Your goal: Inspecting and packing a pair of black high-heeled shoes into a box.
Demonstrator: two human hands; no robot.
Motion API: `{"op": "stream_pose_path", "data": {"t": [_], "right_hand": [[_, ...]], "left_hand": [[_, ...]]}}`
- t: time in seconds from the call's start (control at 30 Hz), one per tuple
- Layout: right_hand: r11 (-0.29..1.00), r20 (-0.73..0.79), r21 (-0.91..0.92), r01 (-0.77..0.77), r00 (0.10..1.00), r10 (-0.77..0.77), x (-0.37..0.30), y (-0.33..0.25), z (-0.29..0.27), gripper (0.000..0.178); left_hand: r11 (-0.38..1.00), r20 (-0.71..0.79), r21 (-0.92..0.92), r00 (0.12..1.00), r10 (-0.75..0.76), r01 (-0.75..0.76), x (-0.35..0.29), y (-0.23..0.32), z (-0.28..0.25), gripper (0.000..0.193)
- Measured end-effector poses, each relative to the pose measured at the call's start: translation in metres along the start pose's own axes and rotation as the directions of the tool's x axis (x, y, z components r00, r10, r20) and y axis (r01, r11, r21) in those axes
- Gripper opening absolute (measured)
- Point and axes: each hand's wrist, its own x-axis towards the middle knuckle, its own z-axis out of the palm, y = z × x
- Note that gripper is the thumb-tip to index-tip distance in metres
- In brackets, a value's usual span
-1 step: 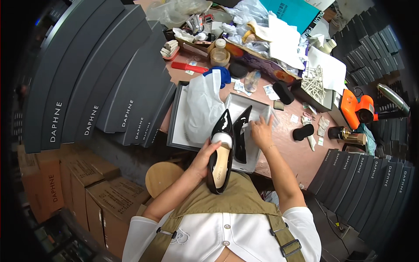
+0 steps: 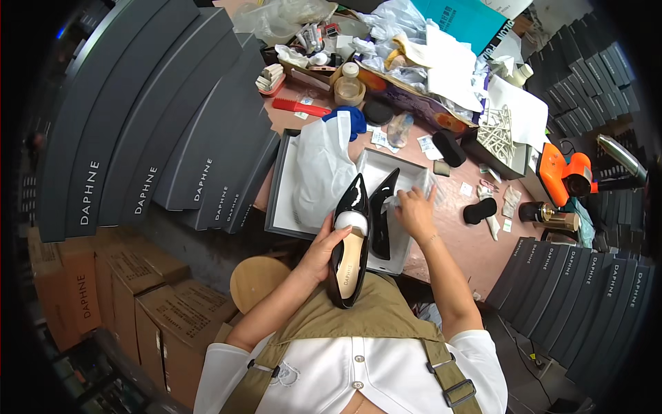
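Most fingers of the left hand [image 2: 319, 255] are hidden beneath the held black shoe [image 2: 349, 259], whose outsole is out of sight. Whether the right hand [image 2: 418, 217] grips or only touches the clear film [image 2: 429, 183] cannot be told. White paper [image 2: 321, 165] covers part of the grey box [image 2: 282, 190] and of a blue cloth [image 2: 357, 123]; the top edge cuts off a turquoise box [image 2: 460, 24]

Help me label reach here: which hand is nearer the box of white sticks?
Right. The right hand is below and left of the box of white sticks in the picture; the left hand, holding a black shoe, is farther off, lower and further left.
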Motion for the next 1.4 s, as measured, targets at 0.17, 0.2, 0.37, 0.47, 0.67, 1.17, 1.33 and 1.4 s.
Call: {"op": "stream_pose_path", "data": {"t": [0.17,0.2,0.37,0.47,0.67,1.17,1.33,1.4], "right_hand": [[0.647,0.077,0.760,0.055,0.982,-0.173,-0.051,-0.068,-0.112,0.035],[0.614,0.041,0.774,0.156,0.955,-0.294,-0.056,-0.083,-0.117,0.036],[0.877,-0.238,0.402,0.263,0.955,-0.177,-0.038,-0.105,-0.069,0.032],[0.749,-0.351,0.588,0.305,0.931,-0.104,-0.049,-0.107,-0.070,0.038],[0.855,-0.471,0.451,0.256,0.882,-0.015,-0.049,-0.093,-0.074,0.069],[0.538,-0.198,0.825,0.176,0.980,-0.017,-0.060,-0.055,-0.088,0.096],[0.692,-0.345,0.669,0.273,0.938,-0.037,-0.069,-0.067,-0.092,0.089],[0.762,-0.368,0.597,0.250,0.930,-0.016,-0.065,-0.068,-0.091,0.080]], "left_hand": [[0.996,-0.030,-0.084,0.999,-0.026,0.023,0.012,0.004,-0.015,0.048],[0.996,-0.029,-0.086,0.999,-0.018,0.016,0.014,0.003,-0.013,0.046],[0.998,0.045,-0.019,0.997,0.057,-0.057,0.018,-0.009,0.006,0.043],[0.998,0.090,0.000,0.994,0.061,-0.061,0.023,-0.005,0.003,0.042],[0.989,0.149,0.064,0.981,0.123,-0.134,0.024,-0.005,0.016,0.054],[0.930,0.347,0.297,0.932,0.105,-0.215,0.021,-0.003,0.029,0.059],[0.741,0.389,0.551,0.904,0.178,-0.383,0.028,0.001,0.015,0.055],[0.743,0.300,0.542,0.916,0.266,-0.393,0.026,-0.006,0.021,0.047]]}}
